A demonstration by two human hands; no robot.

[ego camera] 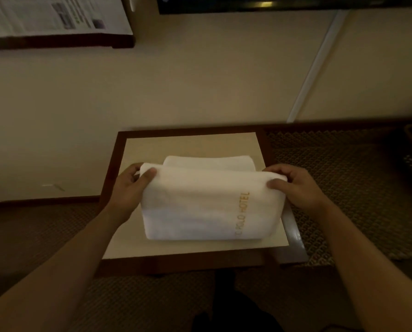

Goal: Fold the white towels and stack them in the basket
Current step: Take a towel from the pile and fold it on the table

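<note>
A: Where is the folded white terry towel with gold letters (pixel 207 207)?

B: It lies on the small square bench with a dark wooden frame and a pale beige top (pixel 152 248), near the middle. The gold letters run along its right side and read "HOTEL" at the far end.

A: And the hands?

B: The left hand (pixel 130 185) grips the far left corner of the towel, with the thumb on top and the fingers curled behind the edge. The right hand (pixel 293 185) grips the far right corner in the same way. The two hands are well apart, one at each end of the far edge, and this edge is lifted a little.

A: Is there another towel?

B: Yes, a second white folded towel (pixel 209 161) lies just behind the first one, also on the bench, partly hidden by it.

A: What is around the bench?

B: A brown carpet with a small diamond pattern (pixel 343 188) covers the floor, and a cream wall (pixel 176 80) stands behind. A dark framed paper notice (pixel 51 17) hangs at the upper left.
</note>
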